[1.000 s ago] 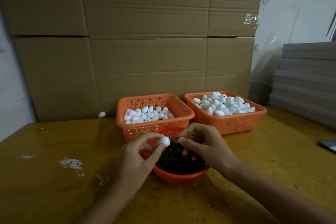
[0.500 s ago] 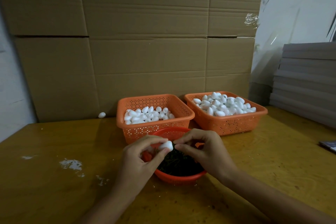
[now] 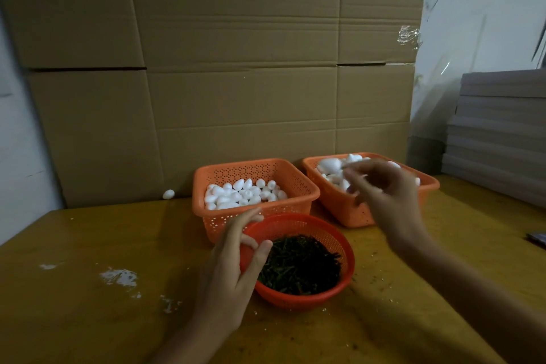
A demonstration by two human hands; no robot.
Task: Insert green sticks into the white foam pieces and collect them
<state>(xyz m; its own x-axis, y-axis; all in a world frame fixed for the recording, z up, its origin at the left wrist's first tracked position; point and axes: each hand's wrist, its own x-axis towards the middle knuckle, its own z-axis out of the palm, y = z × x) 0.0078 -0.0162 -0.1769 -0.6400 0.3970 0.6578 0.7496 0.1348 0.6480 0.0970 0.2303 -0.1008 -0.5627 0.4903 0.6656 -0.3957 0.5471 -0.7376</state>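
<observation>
A: Status, left grip (image 3: 233,272)?
B: Fingers apart and slack, nothing held. Hangs at the left rim of the red bowl (image 3: 295,301), thumb over the edge, fingertips up near the front wall of the left basket (image 3: 257,217).
A: And right grip (image 3: 387,198)?
B: Raised above the right basket (image 3: 339,210), motion-blurred. Fingers loosely curled. Cannot tell whether apart, together or clamped on anything.
A: Location of the green sticks (image 3: 301,263)?
B: Heaped dark in the red bowl, front centre of the worktop (image 3: 88,304), just in front of the left basket.
A: Foam?
B: In the left basket, white foam pieces (image 3: 242,193), lying well under the rim. In the right basket, a fuller foam heap (image 3: 331,165), up to the rim, partly hidden behind right grip. No way to tell which pieces carry sticks. Also one stray foam piece (image 3: 168,194) on the worktop at the foot of the cardboard wall (image 3: 236,68), left of the left basket.
A: Anything else?
B: Left of the bowl, white smears (image 3: 119,276) on the worktop, plus small crumbs around the bowl. Far right, stack of grey boards (image 3: 499,133).
</observation>
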